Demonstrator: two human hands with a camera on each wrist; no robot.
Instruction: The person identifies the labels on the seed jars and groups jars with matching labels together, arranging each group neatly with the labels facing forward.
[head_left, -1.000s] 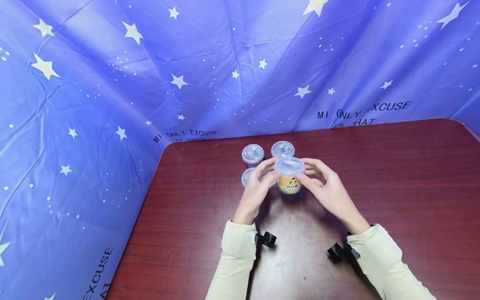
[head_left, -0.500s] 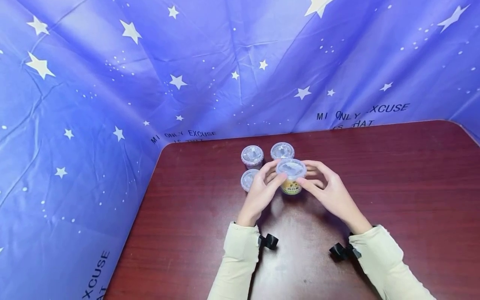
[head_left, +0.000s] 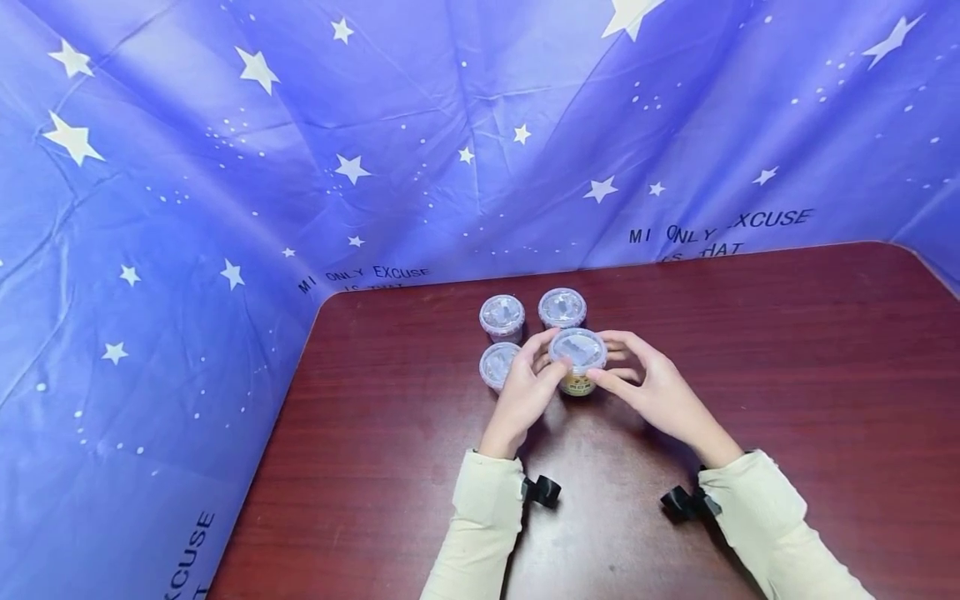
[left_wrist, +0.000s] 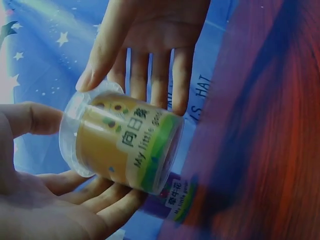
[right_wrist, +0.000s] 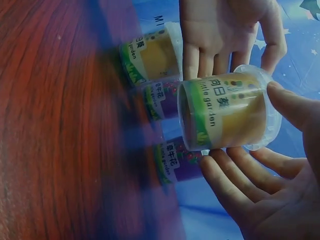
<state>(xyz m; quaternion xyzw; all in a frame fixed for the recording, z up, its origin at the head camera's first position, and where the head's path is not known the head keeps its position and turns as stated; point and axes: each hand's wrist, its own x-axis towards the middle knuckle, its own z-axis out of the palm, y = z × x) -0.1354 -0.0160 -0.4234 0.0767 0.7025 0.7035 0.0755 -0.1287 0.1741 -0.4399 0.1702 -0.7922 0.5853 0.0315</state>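
Observation:
A clear plastic tub (head_left: 578,350) with a lid and a yellow and green "My little garden" label is held between both hands, close over the table. My left hand (head_left: 525,392) grips its left side, thumb at the front near the lid rim. From the other side my right hand (head_left: 651,385) holds it, thumb at the front and fingers round the back. In the left wrist view the tub (left_wrist: 127,145) shows its label plainly. The right wrist view shows the tub (right_wrist: 225,112) with its base in front of the other tubs.
Two purple-labelled tubs (head_left: 502,314) (right_wrist: 180,162) stand at the back, and a yellow-labelled tub (right_wrist: 150,60) stands at front left, partly behind my left hand. The reddish-brown table (head_left: 375,467) meets a blue star-patterned curtain (head_left: 420,125) behind and at left.
Both hands have lowered the tub a little toward the table, and less of its label shows in the head view. The standing tubs have kept their places.

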